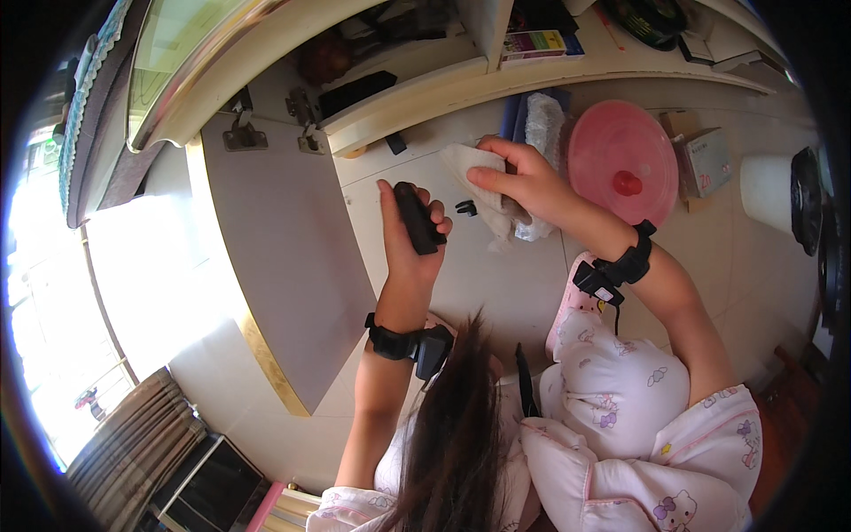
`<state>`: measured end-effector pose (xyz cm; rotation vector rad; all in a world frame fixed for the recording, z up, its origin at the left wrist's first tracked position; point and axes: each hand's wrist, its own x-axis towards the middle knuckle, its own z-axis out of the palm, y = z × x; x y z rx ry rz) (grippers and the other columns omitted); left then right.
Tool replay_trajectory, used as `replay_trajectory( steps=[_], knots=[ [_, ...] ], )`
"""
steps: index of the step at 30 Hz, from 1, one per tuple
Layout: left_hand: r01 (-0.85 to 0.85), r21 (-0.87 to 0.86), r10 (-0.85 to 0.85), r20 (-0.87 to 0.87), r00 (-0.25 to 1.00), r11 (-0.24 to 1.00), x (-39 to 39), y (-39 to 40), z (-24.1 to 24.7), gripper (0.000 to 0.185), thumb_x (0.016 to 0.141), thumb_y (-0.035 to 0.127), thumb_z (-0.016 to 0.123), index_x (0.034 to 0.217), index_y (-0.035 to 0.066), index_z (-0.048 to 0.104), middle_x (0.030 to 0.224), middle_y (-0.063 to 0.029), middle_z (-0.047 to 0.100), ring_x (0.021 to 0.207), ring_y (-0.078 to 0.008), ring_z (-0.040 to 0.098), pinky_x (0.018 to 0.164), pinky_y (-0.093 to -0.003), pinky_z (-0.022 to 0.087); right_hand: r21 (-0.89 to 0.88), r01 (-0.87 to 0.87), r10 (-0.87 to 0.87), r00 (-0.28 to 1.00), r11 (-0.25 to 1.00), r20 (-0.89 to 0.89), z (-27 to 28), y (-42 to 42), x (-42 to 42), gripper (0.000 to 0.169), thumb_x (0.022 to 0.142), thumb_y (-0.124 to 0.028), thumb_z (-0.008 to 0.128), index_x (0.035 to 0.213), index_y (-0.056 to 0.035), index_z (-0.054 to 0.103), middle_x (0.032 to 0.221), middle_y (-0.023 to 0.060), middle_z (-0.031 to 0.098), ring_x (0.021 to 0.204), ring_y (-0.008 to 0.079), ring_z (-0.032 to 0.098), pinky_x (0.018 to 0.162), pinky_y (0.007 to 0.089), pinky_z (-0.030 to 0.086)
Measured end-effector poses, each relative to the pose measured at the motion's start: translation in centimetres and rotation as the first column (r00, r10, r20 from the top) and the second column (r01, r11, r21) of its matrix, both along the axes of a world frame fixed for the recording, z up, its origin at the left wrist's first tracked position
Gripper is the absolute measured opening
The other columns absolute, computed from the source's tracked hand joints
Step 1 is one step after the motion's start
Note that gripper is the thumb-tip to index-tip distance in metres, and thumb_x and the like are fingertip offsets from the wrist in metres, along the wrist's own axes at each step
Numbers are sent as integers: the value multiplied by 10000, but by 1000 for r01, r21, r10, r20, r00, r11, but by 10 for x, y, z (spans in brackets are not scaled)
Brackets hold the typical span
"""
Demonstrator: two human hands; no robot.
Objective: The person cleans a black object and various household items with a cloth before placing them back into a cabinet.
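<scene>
My left hand grips a black oblong object, its thumb pointing up along one side. To the right, my right hand holds a whitish cloth pinched between thumb and fingers, with its lower part hanging down. The two hands are apart, and the cloth does not touch the black object. On the floor beyond them, between the hands, lies a small black clip-like piece. Another small black piece lies near the cabinet's base. What the black object is cannot be told.
An open cabinet door stands left of my left hand. The cabinet's lower shelf edge runs ahead. Right of my right hand are a bubble-wrapped item, a pink plastic lid, a small box and a white bin.
</scene>
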<state>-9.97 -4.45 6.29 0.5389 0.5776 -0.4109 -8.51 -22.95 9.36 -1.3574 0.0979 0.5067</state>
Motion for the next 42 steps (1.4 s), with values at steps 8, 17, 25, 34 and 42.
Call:
replay_trajectory(
  steps=[8,17,25,34,42],
  knots=[
    [153,154,-150,-29,988,976,2,0,-8,286,900,407,540,856,124,537,740,29,508,656,-97,489,553,-229,406,-303,157,90,743,940,663,-5,21,11,254,786,-172,665,926,17,568,858,106,516,734,264,529,658,311,439],
    [37,287,-52,44,998,957,-1,-6,-5,304,968,365,402,806,119,477,739,15,479,663,-91,474,594,-251,405,-348,-177,370,677,921,636,-9,27,-19,199,785,-98,659,921,-4,549,827,91,487,691,220,526,606,302,426],
    [92,-93,-105,-144,984,991,-1,14,-5,306,921,382,474,922,83,541,868,-27,568,756,-147,514,633,-289,423,-21,49,-47,995,999,89,-34,6,-5,237,851,-197,629,989,-7,596,791,-13,585,698,41,501,607,217,427],
    [139,-238,-114,115,987,961,-6,-5,-21,404,940,385,384,1182,75,475,1231,-91,506,1156,-237,466,976,-382,374,-295,87,102,817,952,568,-34,36,5,215,806,-131,635,952,12,568,850,84,539,742,174,529,655,275,420],
    [182,-120,-147,251,957,976,-10,-25,-4,595,954,515,258,1341,71,343,1383,-88,385,1265,-244,375,1057,-368,305,-66,24,-2,950,997,313,-34,45,-5,269,810,-140,634,986,41,542,895,109,535,780,205,539,673,285,429]
  ],
)
